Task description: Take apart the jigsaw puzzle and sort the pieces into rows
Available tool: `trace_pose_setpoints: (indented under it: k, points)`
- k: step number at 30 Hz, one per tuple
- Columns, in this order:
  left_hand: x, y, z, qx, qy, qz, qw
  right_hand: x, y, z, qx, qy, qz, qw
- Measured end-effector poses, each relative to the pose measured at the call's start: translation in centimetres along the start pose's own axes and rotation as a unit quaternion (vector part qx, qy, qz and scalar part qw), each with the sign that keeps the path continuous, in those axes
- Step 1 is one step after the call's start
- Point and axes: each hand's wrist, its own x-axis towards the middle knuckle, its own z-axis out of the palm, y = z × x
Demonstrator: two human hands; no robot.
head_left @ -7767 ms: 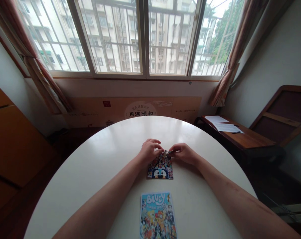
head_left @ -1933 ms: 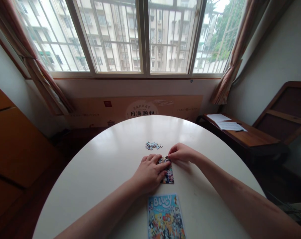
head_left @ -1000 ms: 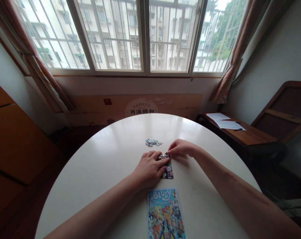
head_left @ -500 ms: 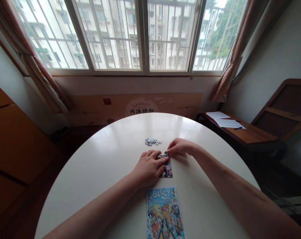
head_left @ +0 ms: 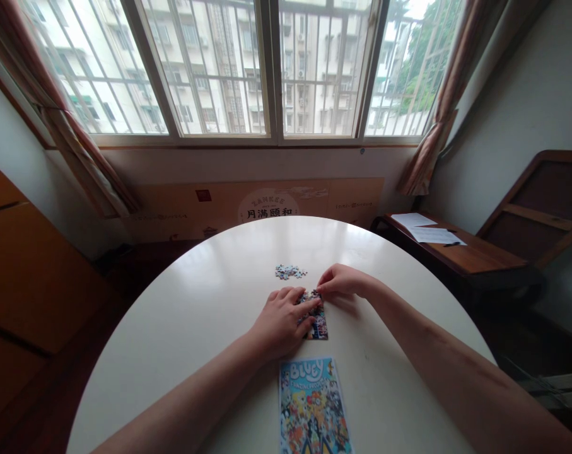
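Note:
A partly assembled jigsaw puzzle (head_left: 320,329) with dark, many-coloured print lies on the white table. My left hand (head_left: 283,318) rests palm down over its left side, fingers spread, hiding much of it. At the puzzle's upper right corner, my right hand (head_left: 338,279) pinches a small puzzle piece (head_left: 316,291), mostly covered by the fingertips. Whether that piece is joined to its neighbours I cannot tell. Just beyond the hands sits a small heap of loose puzzle pieces (head_left: 289,272), mostly pale blue. Nearer me is a colourful Bluey picture sheet (head_left: 313,403).
The round white table (head_left: 172,328) has its far edge near the window wall. To the right stands a low wooden table (head_left: 494,252) bearing white papers (head_left: 437,235) and a dark pen (head_left: 452,244). Curtains (head_left: 89,164) hang beside the barred window.
Both hands keep nearly the same places at the puzzle. The whole view has shifted slightly; the right fingertips stay at the puzzle's upper right corner.

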Motion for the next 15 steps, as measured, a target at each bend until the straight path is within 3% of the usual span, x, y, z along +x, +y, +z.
trace_pose_setpoints:
  k: [6, 15]
  points:
    - [0.0, 0.1, -0.1, 0.012, -0.009, -0.004, 1.000, -0.5, 0.9, 0.5, -0.052, 0.022, -0.084, 0.995]
    - [0.0, 0.0, 0.1, 0.017, -0.005, 0.004, 1.000, -2.0, 0.8, 1.4, -0.177, 0.097, -0.217, 0.955]
